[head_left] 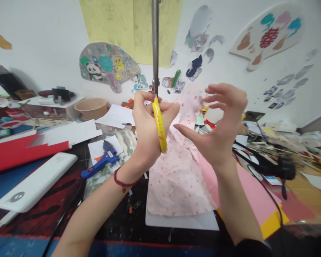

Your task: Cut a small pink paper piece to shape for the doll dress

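Scissors with yellow handles (161,128) stand upright in my left hand (147,125), their metal blades pointing up toward the wall. The fingers of that hand are closed around the handle area, thumb toward the right. My right hand (222,121) is open, with thumb and fingers apart and nothing visible between them. Pale pink cloth with small red dots (179,178) hangs and lies between and below both hands. Whether my left fingertips also touch the cloth is unclear. Under the cloth is a white sheet (182,222).
A blue glue gun (101,162) lies left, near a white power bank (37,182) with a cable. Red paper (21,153), a round tan bowl (91,108), pink paper (246,192) and a black clamp-like object (273,166) surround the work area. Decorated fans (107,64) hang behind.
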Available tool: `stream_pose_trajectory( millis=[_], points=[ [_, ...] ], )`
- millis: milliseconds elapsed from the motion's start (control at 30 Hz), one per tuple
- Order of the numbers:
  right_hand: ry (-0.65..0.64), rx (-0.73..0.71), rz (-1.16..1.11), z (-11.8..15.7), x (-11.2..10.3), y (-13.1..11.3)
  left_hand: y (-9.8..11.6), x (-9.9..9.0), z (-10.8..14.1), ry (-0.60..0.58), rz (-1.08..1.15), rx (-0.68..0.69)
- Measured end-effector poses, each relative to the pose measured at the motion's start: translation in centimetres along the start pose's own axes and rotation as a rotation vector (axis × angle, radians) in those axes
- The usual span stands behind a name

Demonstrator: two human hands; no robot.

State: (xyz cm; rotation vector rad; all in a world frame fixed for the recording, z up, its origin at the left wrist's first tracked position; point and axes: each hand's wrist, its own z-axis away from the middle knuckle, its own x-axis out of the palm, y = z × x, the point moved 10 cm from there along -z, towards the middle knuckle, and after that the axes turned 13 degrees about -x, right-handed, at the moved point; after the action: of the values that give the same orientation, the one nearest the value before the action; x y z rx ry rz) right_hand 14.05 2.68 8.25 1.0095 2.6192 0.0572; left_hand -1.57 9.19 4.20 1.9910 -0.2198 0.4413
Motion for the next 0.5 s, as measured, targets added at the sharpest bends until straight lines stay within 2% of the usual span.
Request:
stream_pose_trajectory(
  millis=[167, 367, 500],
  points=[
    [0.007, -0.011, -0.026, -0.1, 0.3, 0.0, 0.2, 0.1, 0.3, -0.004, -0.023, 0.016],
    [0.012, 0.140, -0.150, 0.5, 0.5, 1.4, 1.0, 0.0, 0.9, 0.006, 0.001, 0.043],
    [0.025, 0.183, -0.186, 0.8, 0.8, 2.6, 1.4, 0.0, 1.1, 0.014, 0.021, 0.077]
  ],
)
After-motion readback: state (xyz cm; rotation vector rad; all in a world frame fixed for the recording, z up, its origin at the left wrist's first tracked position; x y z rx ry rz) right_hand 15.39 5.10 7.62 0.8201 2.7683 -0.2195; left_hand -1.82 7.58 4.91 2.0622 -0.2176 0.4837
